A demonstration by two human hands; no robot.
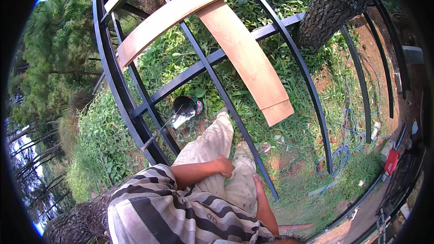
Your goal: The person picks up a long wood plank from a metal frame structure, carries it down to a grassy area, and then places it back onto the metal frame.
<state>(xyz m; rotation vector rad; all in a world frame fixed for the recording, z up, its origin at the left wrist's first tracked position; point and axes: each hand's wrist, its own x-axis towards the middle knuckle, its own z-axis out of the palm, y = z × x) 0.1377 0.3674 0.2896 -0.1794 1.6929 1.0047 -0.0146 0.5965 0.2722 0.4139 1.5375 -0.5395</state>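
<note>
Resting over the trousers (199, 149), the left hand (224, 166) is curling loosely and showing no object; whether it is pinching cloth cannot be told. The right hand (259, 186) is lying against the right leg, partly hidden, so its grip cannot be told. The nearest bar (247, 138) is passing beside that leg, limiting sideways clearance. Beyond, a dark bucket (183, 104) is standing between bars. Farther out, the lower plank (246, 58) is spanning the crossbeam (181, 79), its near end overhanging grass; the upper plank (167, 18) is lying across it. Judging by this layout, boarding is standing at an early stage: planks are crossing the frame, no fixings are showing, and many bars are awaiting cover. Grassy gaps are offering room rightward, toward the blue hose (341, 156); the tree trunk (334, 7) is obstructing the far right.
</note>
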